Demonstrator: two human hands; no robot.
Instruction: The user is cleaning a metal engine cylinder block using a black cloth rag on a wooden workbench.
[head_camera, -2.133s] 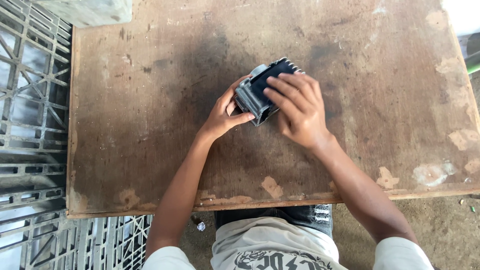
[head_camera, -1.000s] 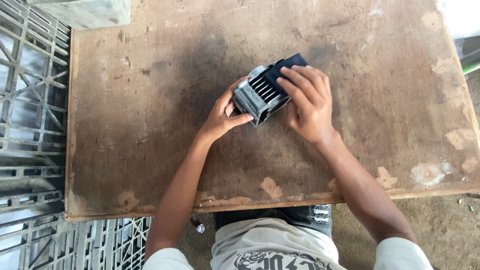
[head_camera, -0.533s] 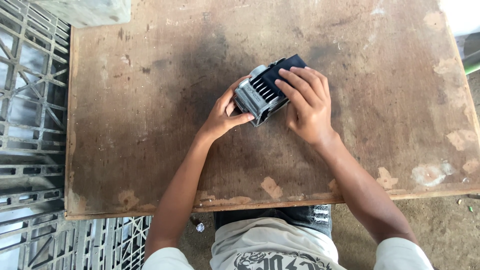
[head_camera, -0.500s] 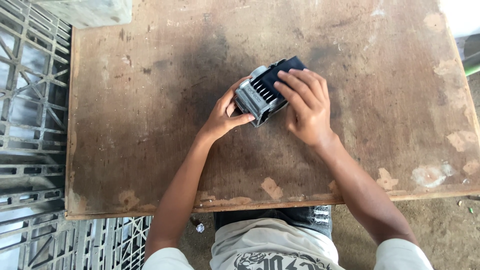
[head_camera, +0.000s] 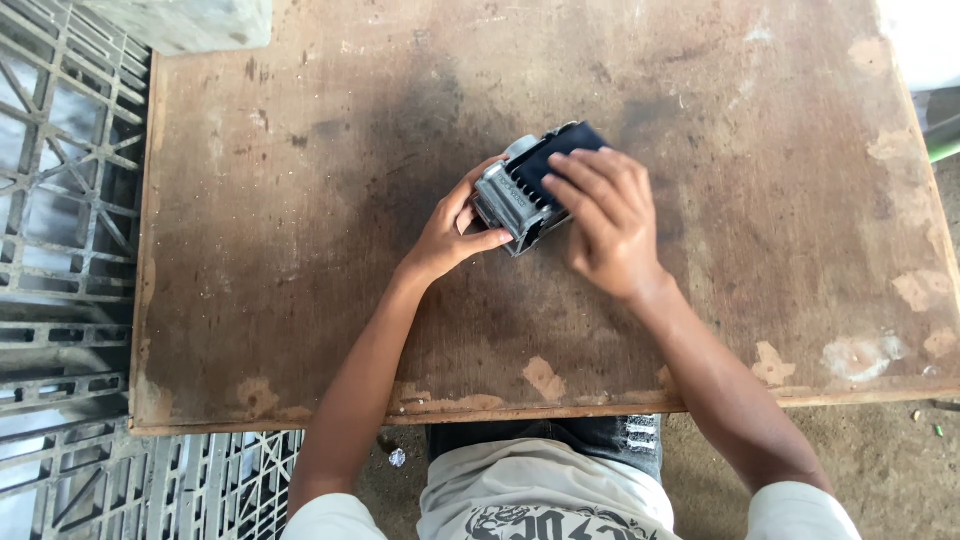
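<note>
Sanding looks underway, not finished: we grip the grey finned metal part (head_camera: 512, 200) mid-table (head_camera: 300, 300) with left hand (head_camera: 452, 232) fingers clamped on it, right hand (head_camera: 605, 220) fingers together pressing a dark abrasive sheet (head_camera: 565, 145) on top.

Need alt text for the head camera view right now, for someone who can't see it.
Two bare hands hold a small grey finned metal part on a worn wooden board: the left hand grips its end, while the right hand presses a dark sheet on top. Grey plastic grating lies left.
</note>
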